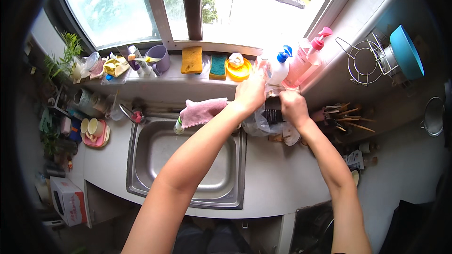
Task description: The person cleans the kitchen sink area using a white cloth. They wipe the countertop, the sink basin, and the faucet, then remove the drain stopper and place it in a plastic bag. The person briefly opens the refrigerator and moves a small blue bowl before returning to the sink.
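Beyond the sink's right back corner, my left hand point(251, 91) reaches to the windowsill beside a white pump bottle with a blue top point(279, 70). Its fingers are partly lost in glare, so what they hold is unclear. My right hand point(293, 106) is curled at a dark item with a clear plastic bag point(260, 123) around it, below the pink pump bottles point(304, 64). What its fingers grip is hidden. A pink cloth point(204, 112) hangs over the faucet point(179, 127) at the back of the steel sink point(243, 169).
On the sill stand a purple mug point(160, 60), a yellow sponge point(191, 60), a green-topped sponge point(218, 66) and an orange dish point(239, 72). Wooden chopsticks point(349, 118) stick out at right. Wire racks point(365, 61) hang on the right wall. Cups on a pink tray point(97, 140) stand at left.
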Available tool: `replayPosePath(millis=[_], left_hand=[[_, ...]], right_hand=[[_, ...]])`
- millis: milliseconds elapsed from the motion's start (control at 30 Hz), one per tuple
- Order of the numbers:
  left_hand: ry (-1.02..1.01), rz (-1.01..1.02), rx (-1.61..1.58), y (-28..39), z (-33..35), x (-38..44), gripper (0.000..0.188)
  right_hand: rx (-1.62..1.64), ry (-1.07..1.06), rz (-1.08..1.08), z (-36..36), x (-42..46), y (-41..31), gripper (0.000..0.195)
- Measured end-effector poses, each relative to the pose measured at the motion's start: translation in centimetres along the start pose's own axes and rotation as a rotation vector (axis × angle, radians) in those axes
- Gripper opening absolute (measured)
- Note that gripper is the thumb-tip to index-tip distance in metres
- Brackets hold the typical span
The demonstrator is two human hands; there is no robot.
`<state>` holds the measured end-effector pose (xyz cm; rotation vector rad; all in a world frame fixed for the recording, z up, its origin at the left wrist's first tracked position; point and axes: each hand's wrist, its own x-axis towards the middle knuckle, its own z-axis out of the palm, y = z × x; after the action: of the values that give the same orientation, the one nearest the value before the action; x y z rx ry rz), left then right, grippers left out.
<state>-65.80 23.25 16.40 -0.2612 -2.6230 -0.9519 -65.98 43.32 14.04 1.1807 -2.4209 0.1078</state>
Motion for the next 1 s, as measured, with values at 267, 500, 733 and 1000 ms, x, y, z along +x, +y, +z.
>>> replayPosePath(millis=[267,500,733,1000], left_hand=[[-0.147,-0.089,0.007,-0.2,-1.3,-0.2,0.022],[-0.147,-0.09,0.024,-0.7,-1.2,0.1,0.023],[-0.269,-0.202,-0.021,-0.9,-1.5,0.8,0.023],[-0.214,-0.153,-0.057,-1.2,-1.7,0.9,0.025]], right_hand=[[0.708,0.026,0.838,-2.9,-0.6,-0.6,0.015],[1.111,-0.008,1.016,-2.6,-1.3,-0.5,0.01],[1.153,-0.067,1.006,-3.6,-1.4,-0.1,0.009],[0.059,0.058,-0.055,-5.2,-0.4,-0.5,0.011]])
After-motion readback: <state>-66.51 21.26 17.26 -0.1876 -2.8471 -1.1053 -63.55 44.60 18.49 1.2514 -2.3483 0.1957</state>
